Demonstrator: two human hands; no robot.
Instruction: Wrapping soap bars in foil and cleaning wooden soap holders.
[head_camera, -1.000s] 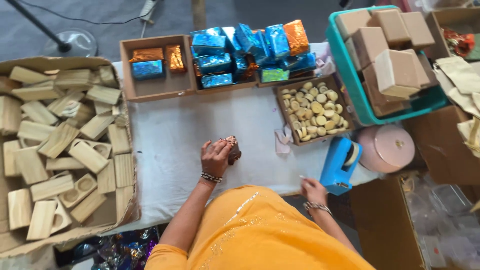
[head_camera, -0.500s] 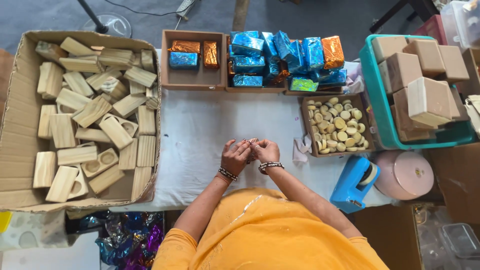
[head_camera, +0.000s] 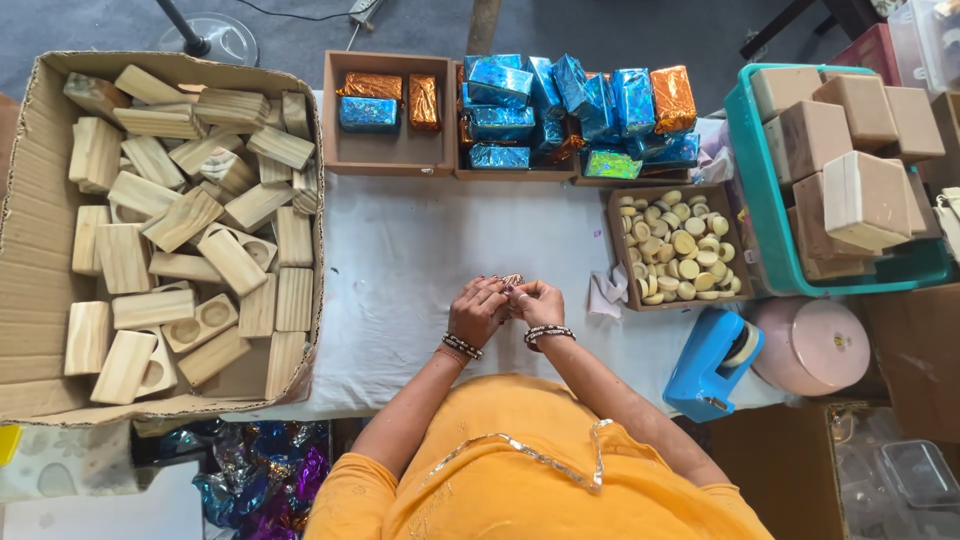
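My left hand (head_camera: 476, 310) and my right hand (head_camera: 540, 301) meet above the white table cloth (head_camera: 400, 260), both closed around one small foil-wrapped piece (head_camera: 512, 281) that shows only at its top between the fingers. Both wrists wear beaded bangles. Nearest on the right is a brown tray of small round pale discs (head_camera: 680, 245). Behind it stands a tray of blue and orange foil-wrapped blocks (head_camera: 560, 110).
A big cardboard box of pale wooden blocks with round hollows (head_camera: 180, 220) fills the left. A small tray (head_camera: 385, 110) holds three wrapped blocks. A teal crate of brown blocks (head_camera: 840, 170), a blue tape dispenser (head_camera: 715, 362) and a pink round lid (head_camera: 812, 345) sit at right.
A second ago my left hand alone held the piece and my right hand lay near the table edge; the right hand has come up, and both now grip the piece.
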